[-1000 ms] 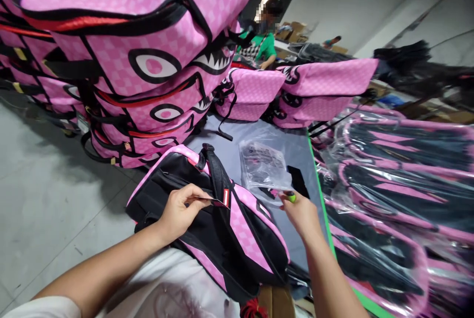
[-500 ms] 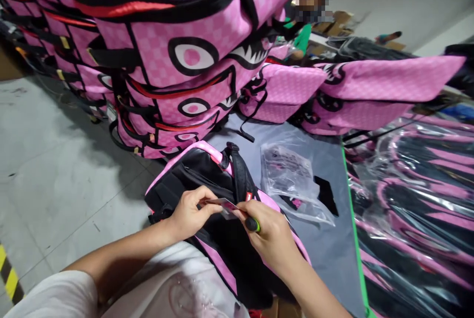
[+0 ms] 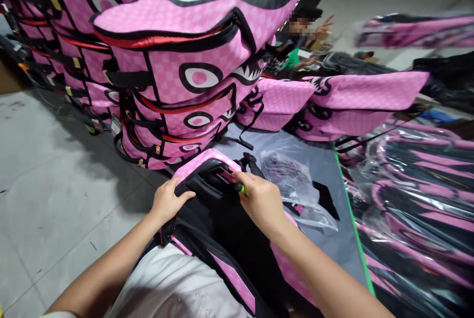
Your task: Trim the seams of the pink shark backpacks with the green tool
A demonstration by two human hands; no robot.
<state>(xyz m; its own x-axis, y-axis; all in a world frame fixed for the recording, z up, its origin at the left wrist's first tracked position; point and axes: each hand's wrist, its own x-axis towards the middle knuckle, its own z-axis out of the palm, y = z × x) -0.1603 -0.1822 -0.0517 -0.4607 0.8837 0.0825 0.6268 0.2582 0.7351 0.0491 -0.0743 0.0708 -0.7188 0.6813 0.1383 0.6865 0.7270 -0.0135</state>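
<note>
A pink and black backpack (image 3: pixel 229 224) lies in front of me, its black back side facing up. My left hand (image 3: pixel 168 202) grips its upper left edge, thumb on the black side and fingers over the pink border. My right hand (image 3: pixel 261 199) is closed near the backpack's top, pinching a small dark card with pink print (image 3: pixel 223 175). A tool handle in black and green (image 3: pixel 240 188) also pokes out of that fist; the rest of the tool is hidden. The card is close to the top handle area, and I cannot tell whether it touches.
Stacked pink backpacks (image 3: pixel 192 76) with shark faces rise ahead. A clear plastic bag of small parts (image 3: pixel 287 175) and a black card (image 3: pixel 326 200) lie on the grey table (image 3: pixel 333 254). Plastic-wrapped backpacks (image 3: pixel 418 199) fill the right. A person (image 3: pixel 301 31) is farther back.
My left hand has let go of the card and taken the backpack's edge. The right hand has moved up with the card and tool. A blurred pink item has appeared at upper right.
</note>
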